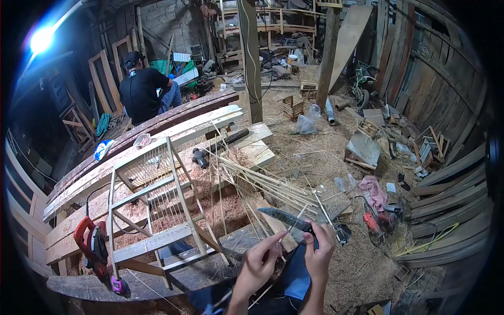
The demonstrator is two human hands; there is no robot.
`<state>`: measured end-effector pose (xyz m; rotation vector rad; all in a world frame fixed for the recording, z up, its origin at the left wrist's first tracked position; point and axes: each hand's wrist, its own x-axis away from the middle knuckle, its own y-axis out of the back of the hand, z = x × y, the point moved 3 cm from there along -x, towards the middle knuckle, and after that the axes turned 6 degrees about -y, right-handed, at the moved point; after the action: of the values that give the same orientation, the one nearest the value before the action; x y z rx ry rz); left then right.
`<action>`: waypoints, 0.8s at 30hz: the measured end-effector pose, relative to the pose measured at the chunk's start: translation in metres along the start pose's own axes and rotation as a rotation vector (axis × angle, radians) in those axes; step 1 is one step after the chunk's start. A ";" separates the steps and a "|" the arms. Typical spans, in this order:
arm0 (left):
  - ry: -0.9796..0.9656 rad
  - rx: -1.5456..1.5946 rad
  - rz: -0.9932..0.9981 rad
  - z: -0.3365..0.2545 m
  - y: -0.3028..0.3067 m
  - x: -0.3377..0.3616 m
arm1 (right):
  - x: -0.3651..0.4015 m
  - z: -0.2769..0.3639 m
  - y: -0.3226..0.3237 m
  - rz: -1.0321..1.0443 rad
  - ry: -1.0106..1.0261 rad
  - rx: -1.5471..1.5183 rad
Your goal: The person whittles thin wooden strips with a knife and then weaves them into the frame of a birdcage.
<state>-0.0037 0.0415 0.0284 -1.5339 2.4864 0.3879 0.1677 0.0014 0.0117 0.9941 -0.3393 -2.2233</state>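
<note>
My right hand (319, 249) is closed around the dark handle of a knife (283, 217), whose long blade points to the left. A thin wooden strip (300, 212) crosses the blade near the handle. My left hand (261, 262) is just left of the knife, with thumb and fingers pinched together; the strip's lower end seems to run to it. Left of my hands a wooden frame (152, 242) with thin upright sticks leans over the bench. A bundle of thin strips (268, 184) lies behind the knife.
A red power tool (92, 244) and a purple tape measure (118, 285) lie at the left. A hammer (199, 156) rests on the planks. Another person (144, 92) sits beyond the bench. A red tool (371, 223) lies on the shavings at right, near stacked boards (451, 215).
</note>
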 end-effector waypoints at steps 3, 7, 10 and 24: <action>0.027 -0.050 0.032 -0.007 0.003 0.001 | -0.003 0.009 0.002 0.039 0.009 -0.010; 0.120 -0.050 -0.038 0.000 0.007 0.007 | -0.001 0.012 -0.003 0.093 0.009 -0.044; 0.113 -0.061 -0.061 0.007 0.010 0.009 | 0.000 0.015 -0.007 0.140 0.016 -0.048; 0.132 0.010 -0.111 0.016 -0.005 0.006 | 0.000 0.021 -0.007 0.152 0.046 -0.002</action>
<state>-0.0009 0.0395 0.0109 -1.7366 2.4799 0.2645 0.1486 0.0055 0.0227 0.9834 -0.3799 -2.0606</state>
